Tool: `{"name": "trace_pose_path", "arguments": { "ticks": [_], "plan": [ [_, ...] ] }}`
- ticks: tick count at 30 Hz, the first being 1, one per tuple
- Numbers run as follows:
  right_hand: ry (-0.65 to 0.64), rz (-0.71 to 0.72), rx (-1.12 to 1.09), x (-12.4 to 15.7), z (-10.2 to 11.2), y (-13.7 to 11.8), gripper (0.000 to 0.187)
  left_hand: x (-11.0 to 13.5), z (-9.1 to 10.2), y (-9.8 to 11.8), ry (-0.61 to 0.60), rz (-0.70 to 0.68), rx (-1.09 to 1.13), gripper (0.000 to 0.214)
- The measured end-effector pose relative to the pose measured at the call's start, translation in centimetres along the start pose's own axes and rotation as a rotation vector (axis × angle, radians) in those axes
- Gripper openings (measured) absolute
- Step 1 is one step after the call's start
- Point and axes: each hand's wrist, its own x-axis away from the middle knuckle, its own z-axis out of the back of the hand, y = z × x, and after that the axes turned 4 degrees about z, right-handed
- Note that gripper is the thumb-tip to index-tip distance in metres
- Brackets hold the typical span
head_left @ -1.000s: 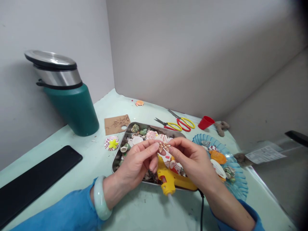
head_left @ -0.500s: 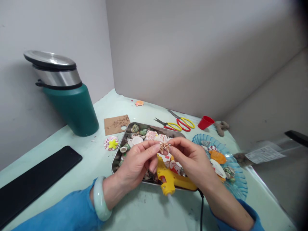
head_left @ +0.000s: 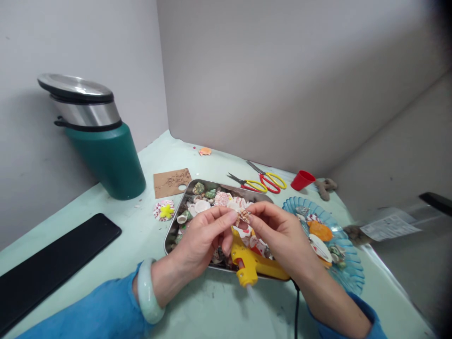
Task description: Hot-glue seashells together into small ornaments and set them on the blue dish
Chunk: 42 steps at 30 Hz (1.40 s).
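Both my hands meet above a steel tray (head_left: 174,225) full of mixed seashells. My left hand (head_left: 201,240) and my right hand (head_left: 282,235) each pinch the same small cluster of brown-striped shells (head_left: 242,216) between thumb and fingertips. A yellow hot glue gun (head_left: 251,263) lies under my hands on the tray's near edge, its nozzle pointing toward me and its black cord trailing off the front.
A green flask with a steel lid (head_left: 99,141) stands at the left. A black pad (head_left: 49,266), a cardboard scrap (head_left: 171,182), a pink shell with a yellow star (head_left: 164,210), two scissors (head_left: 259,181), a red cup (head_left: 302,180) and a blue plate of shells (head_left: 349,275) lie around the tray.
The two hands stay pinched on the shell cluster and have barely shifted.
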Motion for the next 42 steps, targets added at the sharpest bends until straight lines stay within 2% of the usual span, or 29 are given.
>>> {"name": "trace_pose_path", "arguments": {
  "ticks": [10, 20, 29, 35, 42],
  "plan": [
    [0.056, 0.006, -0.132, 0.1, -0.8, 0.1, 0.011, 0.0, 0.2, -0.1, -0.010, -0.004, 0.064, 0.018],
    [0.081, -0.006, -0.170, 0.6, -1.2, 0.4, 0.013, 0.2, 0.2, 0.0, -0.028, 0.003, 0.096, 0.016],
    [0.106, 0.027, -0.213, 0.6, -1.6, 0.2, 0.008, 0.0, 0.3, -0.2, -0.017, 0.004, 0.061, 0.022],
    [0.100, 0.000, -0.189, 0.6, -1.6, 0.2, 0.012, 0.1, 0.2, 0.0, -0.010, -0.011, 0.059, 0.019],
    [0.050, -0.033, -0.053, 0.5, -1.2, 0.4, 0.014, 0.0, 0.2, 0.1, 0.017, -0.008, 0.053, 0.019]
  ]
}}
